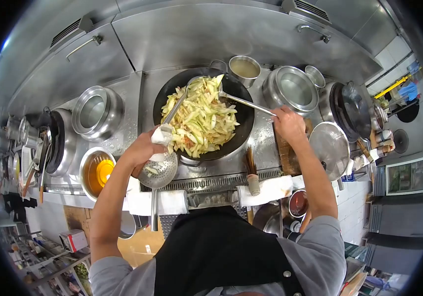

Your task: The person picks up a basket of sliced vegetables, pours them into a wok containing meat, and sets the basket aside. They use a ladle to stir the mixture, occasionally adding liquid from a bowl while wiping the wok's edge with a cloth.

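A large black wok (pixel 159 101) on the stove holds a heap of pale green and yellow sliced vegetables (pixel 206 116) with small reddish bits. My left hand (pixel 144 150) is closed round a folded white cloth (pixel 162 135) and a long metal utensil (pixel 178 104) that reaches into the far side of the wok. Its head is mostly buried in the food. My right hand (pixel 289 122) grips the end of a metal ladle (pixel 246 101), whose head lies at the wok's far right, partly hidden. Just below my left hand rests a perforated skimmer (pixel 164 170) with a few vegetable pieces on it.
Behind the wok stands a pot of cloudy liquid (pixel 245 68). Metal pots of water (pixel 93 111) (pixel 295 86) flank it. A bowl of yellow oil (pixel 98 172) sits near my left forearm; a mesh strainer (pixel 330 148) and bamboo brush (pixel 252 172) lie right. White towels (pixel 265 191) line the front edge.
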A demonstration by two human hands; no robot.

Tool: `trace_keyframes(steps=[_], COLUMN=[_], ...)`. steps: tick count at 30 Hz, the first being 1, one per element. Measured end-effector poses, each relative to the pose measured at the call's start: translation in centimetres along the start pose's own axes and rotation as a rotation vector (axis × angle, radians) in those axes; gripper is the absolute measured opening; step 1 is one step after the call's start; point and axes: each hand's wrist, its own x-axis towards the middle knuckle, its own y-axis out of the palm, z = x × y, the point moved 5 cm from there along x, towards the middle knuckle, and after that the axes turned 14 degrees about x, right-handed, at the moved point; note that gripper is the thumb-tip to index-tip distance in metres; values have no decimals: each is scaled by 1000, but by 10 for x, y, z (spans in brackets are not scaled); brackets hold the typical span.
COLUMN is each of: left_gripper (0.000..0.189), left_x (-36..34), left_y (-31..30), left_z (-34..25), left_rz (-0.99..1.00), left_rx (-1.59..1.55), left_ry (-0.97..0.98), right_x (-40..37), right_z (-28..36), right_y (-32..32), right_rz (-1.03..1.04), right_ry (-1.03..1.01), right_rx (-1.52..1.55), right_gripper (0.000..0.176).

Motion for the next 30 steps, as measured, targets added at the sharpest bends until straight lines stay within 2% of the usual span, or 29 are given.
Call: trace_keyframes(steps=[2, 5, 8, 13, 15, 16, 18, 20, 24, 26, 28, 29, 30], left_gripper=[92, 88, 89, 99, 100, 101, 101, 101, 99, 99, 94, 94, 92], left_x=[-24, -66, -102, -124, -122, -113, -90, -65, -38, -27, -14, -16, -24], left_y=[-14, -32, -44, -55, -59, -61, -66, -69, -57, -45, -26, -24, -17], left_z=[-2, -30, -46, -21, -13, -6, 8, 15, 14, 20, 33, 20, -2], left_rz=[-73, -38, -73, -49, -40, -102, -196, -208, -147, -96, -103, -99, -5], left_rx=[152, 112, 209, 293, 369, 478, 639, 698, 924, 1024, 777, 782, 600], left_ry=[-18, -107, -96, -8, 5, 30, 71, 49, -61, -140, -51, -69, -152], right_x=[-4, -17, -36, -81, -94, -99, -106, -108, -101, -98, -97, -95, -94], right_z=[22, 62, 92, 126, 131, 130, 129, 126, 91, 77, 47, 34, 23], right_y=[-28, -64, -86, -113, -131, -139, -154, -161, -137, -103, -49, -21, 6], right_rz=[-17, -38, -67, -37, 13, 70, 112, 155, 271, 392, 328, 257, 269], right_ry=[-3, 22, 22, 57, 126, 189, 207, 197, 205, 272, 217, 168, 160], right_rx=[-33, -70, -87, -81, -126, -167, -239, -319, -408, -205, -106, -15, -1], right_gripper=[21, 21, 21, 25, 25, 26, 25, 22, 18, 18, 18, 20, 20])
